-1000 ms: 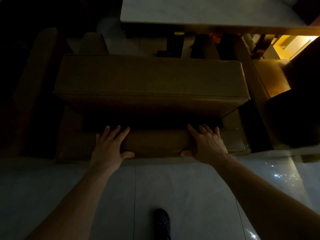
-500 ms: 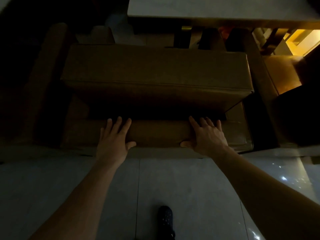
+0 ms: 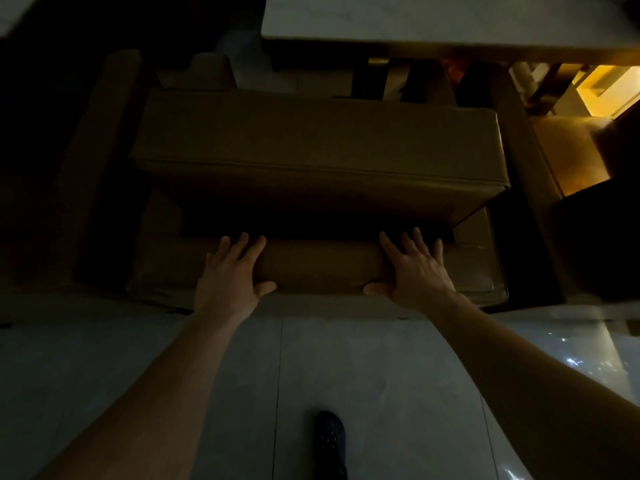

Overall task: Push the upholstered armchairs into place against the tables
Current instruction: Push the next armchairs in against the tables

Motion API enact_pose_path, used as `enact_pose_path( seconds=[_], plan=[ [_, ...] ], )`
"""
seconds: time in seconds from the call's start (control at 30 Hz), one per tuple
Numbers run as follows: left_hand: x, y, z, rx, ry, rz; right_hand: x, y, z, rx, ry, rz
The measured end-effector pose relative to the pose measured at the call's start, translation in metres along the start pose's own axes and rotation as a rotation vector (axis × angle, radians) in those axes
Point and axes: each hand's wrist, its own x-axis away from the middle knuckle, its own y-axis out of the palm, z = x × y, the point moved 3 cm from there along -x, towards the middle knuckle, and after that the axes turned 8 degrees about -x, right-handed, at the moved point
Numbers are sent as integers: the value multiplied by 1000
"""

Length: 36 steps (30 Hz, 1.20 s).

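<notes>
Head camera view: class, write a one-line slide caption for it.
Left hand and right hand press flat on the armchair backrest, facing the table.

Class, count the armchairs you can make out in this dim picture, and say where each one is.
3. One armchair in the middle, both hands on its back; a second to its left in shadow; a third to its right, by the lit area. Others may be hidden in the dark.
</notes>
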Motion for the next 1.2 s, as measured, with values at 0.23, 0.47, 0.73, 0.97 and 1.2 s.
enact_pose_path(
  seconds=[0.23, 0.47, 0.73, 0.97, 1.2],
  plan=[
    [6, -8, 6, -15, -17, -94, 5, 0, -1, 26, 29, -37],
    [29, -45, -3, -23, 30, -133, 25, -28, -47, -112, 103, -112],
    [84, -121, -85, 218, -92, -155, 54, -52, -149, -144, 19, -200],
    [187, -167, -266, 286, -241, -83, 80, -55, -348, -88, -158, -216],
    [260, -173, -392, 345, -315, 19, 115, -46, -520, -33, -300, -241]
  ],
)
